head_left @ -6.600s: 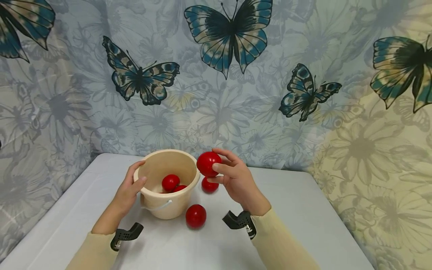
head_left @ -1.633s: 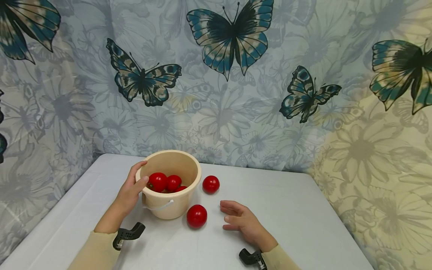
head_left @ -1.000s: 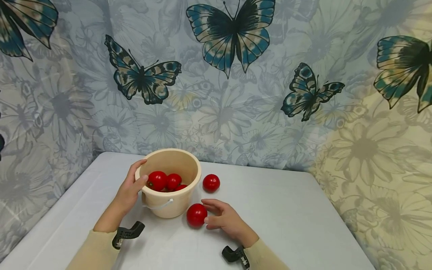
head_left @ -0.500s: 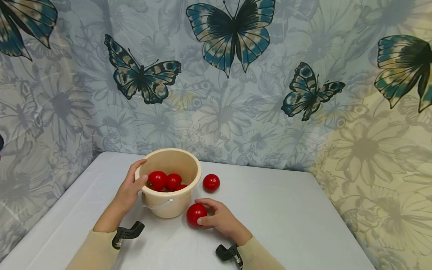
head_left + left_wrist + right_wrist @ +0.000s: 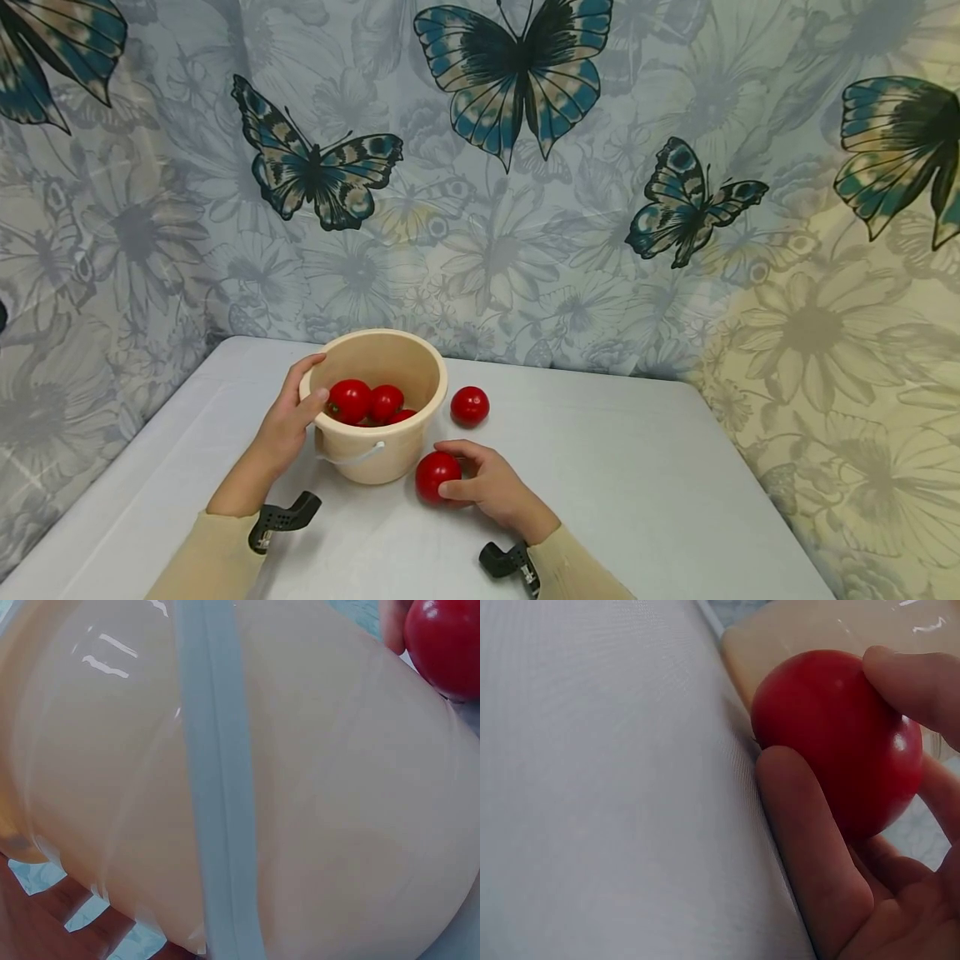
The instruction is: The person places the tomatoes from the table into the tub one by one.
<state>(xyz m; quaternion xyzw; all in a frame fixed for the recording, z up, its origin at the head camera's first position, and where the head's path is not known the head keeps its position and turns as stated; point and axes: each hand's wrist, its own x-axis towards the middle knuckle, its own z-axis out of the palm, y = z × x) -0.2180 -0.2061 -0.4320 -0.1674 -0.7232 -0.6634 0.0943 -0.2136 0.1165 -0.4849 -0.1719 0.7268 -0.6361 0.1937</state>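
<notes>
My left hand holds the left rim of a cream plastic bucket, thumb over the edge at the front. Inside lie several red tomatoes, among them a large tomato near the left hand. Just right of the bucket's base, my right hand grips another tomato between thumb and fingers. The right wrist view shows the fingers curled round this tomato, low beside the white tabletop. In the left wrist view the bucket's wall fills most of the picture.
Behind the gripped tomato, a loose tomato sits on the white table, right of the bucket. A pale handle hangs across the bucket's front. A butterfly-patterned cloth stands along the table's back edge.
The tomato earlier held beside the bucket now lies inside it. My right hand has since moved left to the front tomato and gripped it. My left hand has stayed on the rim.
</notes>
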